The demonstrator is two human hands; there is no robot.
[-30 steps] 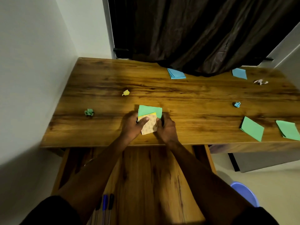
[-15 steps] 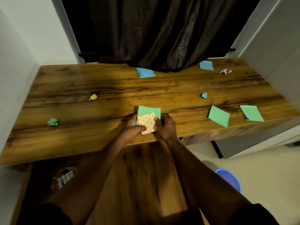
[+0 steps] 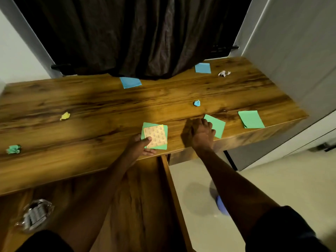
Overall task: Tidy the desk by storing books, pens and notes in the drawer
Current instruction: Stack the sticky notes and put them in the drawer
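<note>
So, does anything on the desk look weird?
Yes. Crumpled paper balls lie scattered on the desk: a green ball at the left end, a yellow ball further in, a blue ball toward the right, a white ball at the back right. The patterned pad that the left hand pinches sits crooked on its green note.

a wooden tabletop (image 3: 72, 99) with dark streaked grain spans the view. behind it a dark brown curtain (image 3: 136, 33) hangs in folds, its hem resting on the back edge of the wood. a white wall (image 3: 14, 57) stands at the left and a pale grey panel (image 3: 291, 51) at the right. the floor (image 3: 272, 179) is pale cream. warm light falls on the middle of the tabletop, and its far left is dimmer.
</note>
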